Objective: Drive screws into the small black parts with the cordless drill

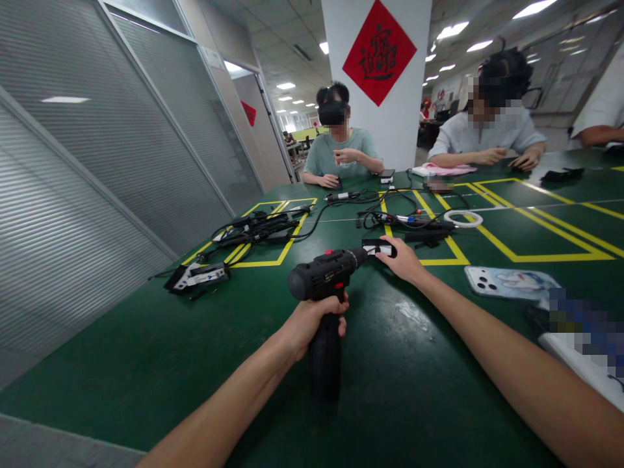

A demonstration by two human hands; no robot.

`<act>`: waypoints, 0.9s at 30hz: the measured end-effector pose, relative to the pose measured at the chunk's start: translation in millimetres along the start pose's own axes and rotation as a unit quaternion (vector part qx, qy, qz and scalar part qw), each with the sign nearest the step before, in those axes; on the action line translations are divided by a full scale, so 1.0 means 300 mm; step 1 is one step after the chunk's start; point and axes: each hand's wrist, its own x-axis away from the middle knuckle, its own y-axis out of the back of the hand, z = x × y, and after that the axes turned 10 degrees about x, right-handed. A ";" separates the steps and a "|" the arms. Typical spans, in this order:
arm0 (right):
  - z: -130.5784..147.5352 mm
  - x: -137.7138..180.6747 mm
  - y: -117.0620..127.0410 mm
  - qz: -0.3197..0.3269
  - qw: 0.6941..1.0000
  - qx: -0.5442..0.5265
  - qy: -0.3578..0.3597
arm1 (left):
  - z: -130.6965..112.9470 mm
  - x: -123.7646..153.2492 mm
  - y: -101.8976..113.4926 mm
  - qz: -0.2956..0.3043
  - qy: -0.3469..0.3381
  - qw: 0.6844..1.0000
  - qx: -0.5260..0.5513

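My left hand [314, 318] is wrapped round the grip of a black cordless drill [324, 276] with red accents. The drill lies level, its chuck pointing right. Its tip meets or nearly meets a small black-and-white box-shaped part [371, 247]; whether they touch, I cannot tell. The fingers of my right hand [402, 259] close round the right end of that part and keep it on or just above the green table [234, 364]. My right fingertips are partly hidden behind the part.
Bundles of black cables and adapters [263, 227] lie left inside yellow tape; more cables [409, 221] and a white ring [463, 219] lie beyond my right hand. A black-and-white part [199, 276] sits at left, a phone [509, 283] at right. People [344, 149] sit across the table.
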 end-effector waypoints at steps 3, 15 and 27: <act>0.003 0.001 0.003 0.001 1.000 -0.003 -0.002 | -0.001 0.000 -0.002 -0.001 -0.003 1.000 -0.001; 0.002 0.000 0.000 0.000 1.000 -0.010 -0.005 | 0.003 -0.001 0.004 0.000 0.002 1.000 -0.001; 0.001 0.001 0.001 0.003 1.000 -0.011 -0.011 | -0.003 0.002 -0.004 -0.001 -0.002 1.000 -0.003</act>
